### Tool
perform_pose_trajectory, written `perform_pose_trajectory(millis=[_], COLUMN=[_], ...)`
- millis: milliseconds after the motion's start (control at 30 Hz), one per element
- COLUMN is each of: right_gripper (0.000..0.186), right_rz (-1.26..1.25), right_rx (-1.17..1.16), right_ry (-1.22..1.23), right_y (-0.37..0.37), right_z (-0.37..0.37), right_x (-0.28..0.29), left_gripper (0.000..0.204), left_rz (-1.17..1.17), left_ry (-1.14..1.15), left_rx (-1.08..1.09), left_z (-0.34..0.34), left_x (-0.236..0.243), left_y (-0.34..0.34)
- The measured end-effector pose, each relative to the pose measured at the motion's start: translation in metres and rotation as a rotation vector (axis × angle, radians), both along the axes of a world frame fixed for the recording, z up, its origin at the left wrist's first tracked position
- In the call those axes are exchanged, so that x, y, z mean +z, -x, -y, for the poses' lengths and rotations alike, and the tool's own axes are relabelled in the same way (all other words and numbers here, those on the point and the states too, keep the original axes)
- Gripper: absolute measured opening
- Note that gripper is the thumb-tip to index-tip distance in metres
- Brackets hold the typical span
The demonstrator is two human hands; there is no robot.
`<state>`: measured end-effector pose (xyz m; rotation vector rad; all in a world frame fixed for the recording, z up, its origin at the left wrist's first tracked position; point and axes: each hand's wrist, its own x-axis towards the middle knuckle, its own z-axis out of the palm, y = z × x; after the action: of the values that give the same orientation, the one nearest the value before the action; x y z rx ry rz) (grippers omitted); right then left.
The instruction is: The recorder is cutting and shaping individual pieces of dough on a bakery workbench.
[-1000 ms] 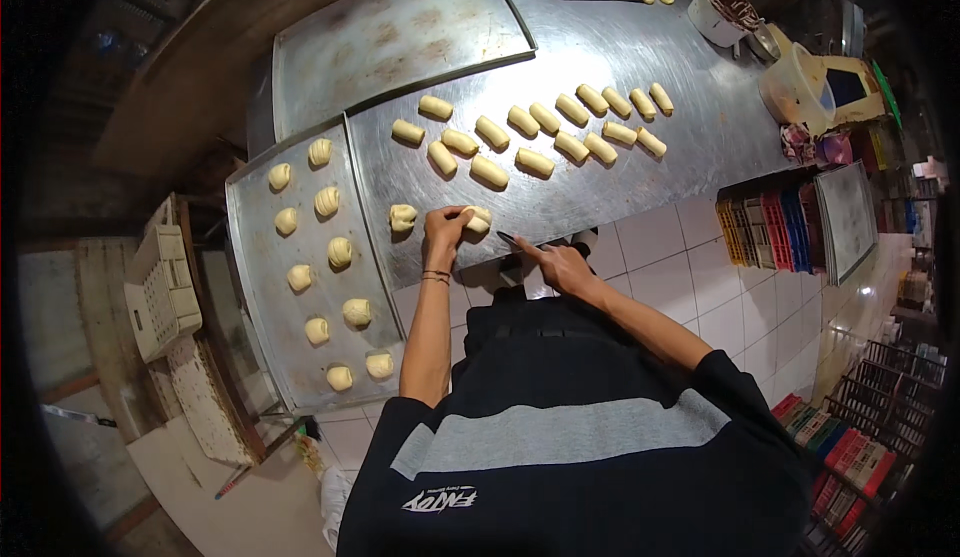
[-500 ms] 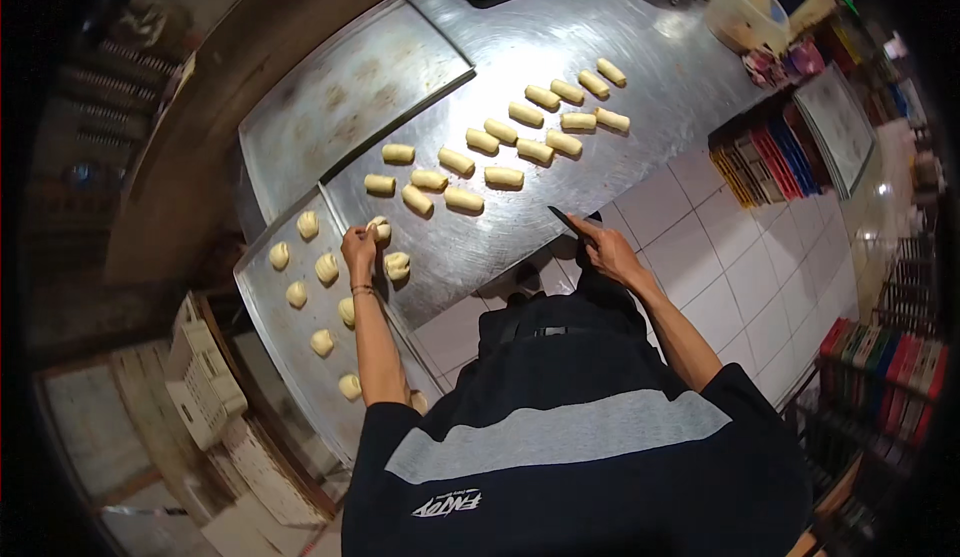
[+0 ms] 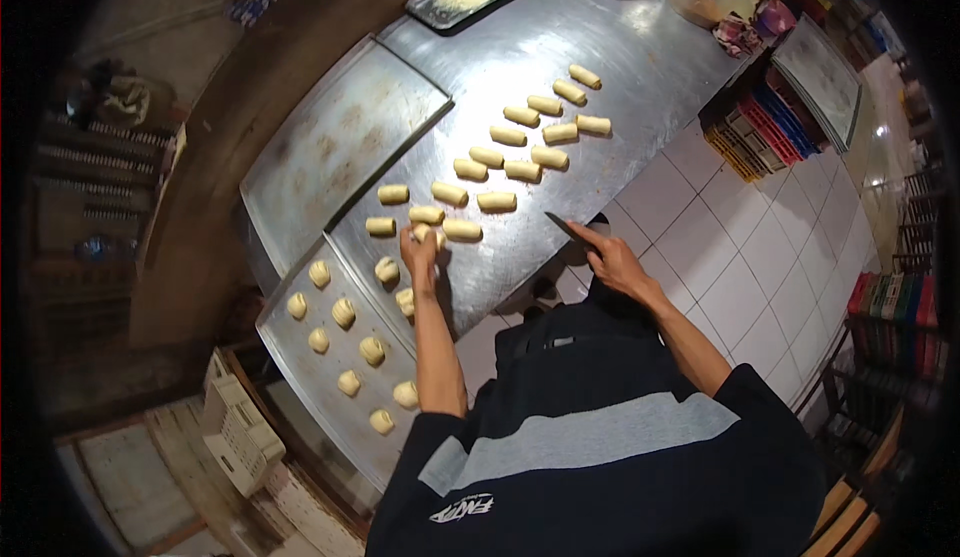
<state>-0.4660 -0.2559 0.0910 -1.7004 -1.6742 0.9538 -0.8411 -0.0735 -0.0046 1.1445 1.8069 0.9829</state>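
Shaped dough buns (image 3: 372,350) sat on a metal tray (image 3: 320,377) at the left. Beside it, over the steel table (image 3: 640,57), the left hand (image 3: 418,254) touched a dough roll (image 3: 437,240) near several more; whether its fingers gripped, I couldn't tell. Farther right, a dark knife (image 3: 563,223) was clamped in the right hand (image 3: 617,262).

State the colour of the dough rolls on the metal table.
The dough rolls are pale yellow, seen best in the head view.
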Motion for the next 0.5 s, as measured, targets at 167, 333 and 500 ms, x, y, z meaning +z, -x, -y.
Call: perform_pose_trajectory(millis=[167, 333, 500], right_gripper=[0.073, 0.074, 0.074], right_rz=[-0.015, 0.034, 0.074], right_rx=[-0.065, -0.003, 0.063], right_ry=[-0.003, 0.066, 0.109], right_y=[-0.02, -0.015, 0.001], right_z=[0.014, 0.013, -0.007], right_x=[0.0, 0.007, 0.019], left_gripper=[0.055, 0.067, 0.071], left_rz=[-0.37, -0.635, -0.774], left_ry=[-0.049, -0.018, -0.211], left_rx=[-0.318, -0.313, -0.178], left_z=[0.104, 0.145, 0.088], left_x=[0.003, 0.008, 0.02], left_y=[-0.034, -0.047, -0.07])
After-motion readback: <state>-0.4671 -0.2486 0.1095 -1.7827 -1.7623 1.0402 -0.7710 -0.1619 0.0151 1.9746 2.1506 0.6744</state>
